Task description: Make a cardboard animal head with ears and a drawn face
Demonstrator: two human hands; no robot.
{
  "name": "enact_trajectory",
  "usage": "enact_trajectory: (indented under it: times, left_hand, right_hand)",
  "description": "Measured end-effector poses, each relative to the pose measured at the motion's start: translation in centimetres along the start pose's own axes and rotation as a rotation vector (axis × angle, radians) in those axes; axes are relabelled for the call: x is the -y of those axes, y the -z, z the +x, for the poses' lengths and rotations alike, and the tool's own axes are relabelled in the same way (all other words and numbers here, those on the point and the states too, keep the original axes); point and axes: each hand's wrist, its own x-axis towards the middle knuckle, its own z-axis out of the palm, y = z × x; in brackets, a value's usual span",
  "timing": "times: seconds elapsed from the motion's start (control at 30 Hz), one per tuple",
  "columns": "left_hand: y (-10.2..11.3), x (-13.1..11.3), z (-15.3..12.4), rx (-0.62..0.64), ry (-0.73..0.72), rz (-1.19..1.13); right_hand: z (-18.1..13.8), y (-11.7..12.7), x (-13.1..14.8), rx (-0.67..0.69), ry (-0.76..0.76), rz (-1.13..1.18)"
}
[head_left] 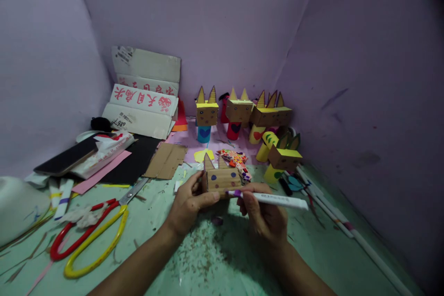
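Observation:
My left hand [189,203] grips the left side of a small cardboard animal head [224,179] with two pointed ears. Dark blue eye dots and reddish-brown dots show on its corrugated front. In my right hand [265,215] is a white marker [280,200] with a purple end, its tip at the lower edge of the cardboard face; I cannot tell whether it touches. Just behind the head lie a piece of floral patterned paper [236,159] and a yellow paper scrap [204,155].
Several finished cardboard-headed figures [207,115] stand along the back and right. Scissors [100,236] with red and yellow handles lie at left. Beyond them are black paper [130,162], a cardboard piece [166,161] and a folded white carton [142,101]. White sticks [364,245] lie along the right wall.

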Motion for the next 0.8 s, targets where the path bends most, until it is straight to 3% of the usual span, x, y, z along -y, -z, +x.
enact_trajectory:
  times: [0.8]
  left_hand:
    - [-0.01,0.08,0.14,0.000,-0.009,-0.014]
  right_hand:
    - [0.19,-0.07,0.03,-0.010,-0.020,0.027]
